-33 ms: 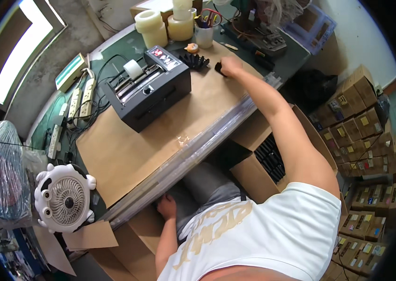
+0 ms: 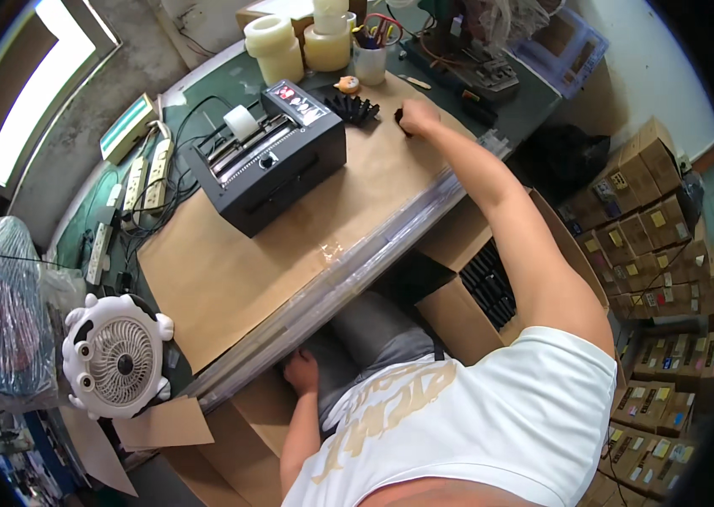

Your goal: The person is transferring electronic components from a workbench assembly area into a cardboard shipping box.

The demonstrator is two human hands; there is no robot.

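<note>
My right hand is stretched out over the far right of the brown-covered table, fingers closed round a small black piece that they mostly hide. Left of it lies a row of several similar black pieces, fanned side by side. Next to those stands a black tabletop machine with a white roll, a knob and a lit red display. My left hand rests low by my thigh, below the table edge, its fingers curled with nothing visible in them.
An open carton of black pieces stands under my right arm. A white fan sits at the left, near power strips. Tape rolls and a pen cup line the back. Stacked cartons fill the right.
My right hand has shifted very slightly to the right with the black piece. My left hand has not visibly moved.
</note>
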